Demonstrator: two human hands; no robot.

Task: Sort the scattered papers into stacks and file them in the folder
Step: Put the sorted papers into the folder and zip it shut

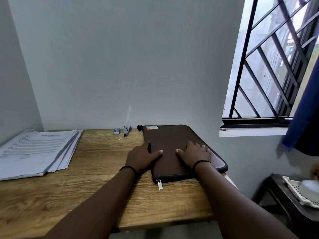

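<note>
A dark brown zippered folder (pixel 170 140) lies flat on the right part of the wooden table (pixel 96 169), its metal zip pull (pixel 160 184) hanging at the near left corner. My left hand (pixel 142 156) holds the folder's left edge, thumb lying on top of the cover. My right hand (pixel 194 155) rests flat on the cover near its right side, fingers spread. A fanned pile of printed white papers (pixel 36 150) sits at the table's left end, away from both hands.
A small blue stapler (pixel 117 131) and a staple remover (pixel 127 131) lie by the back wall. A barred window (pixel 276 57) and blue curtain (pixel 305 118) are on the right. A dark side table (pixel 284 200) holds a white basket (pixel 298 192).
</note>
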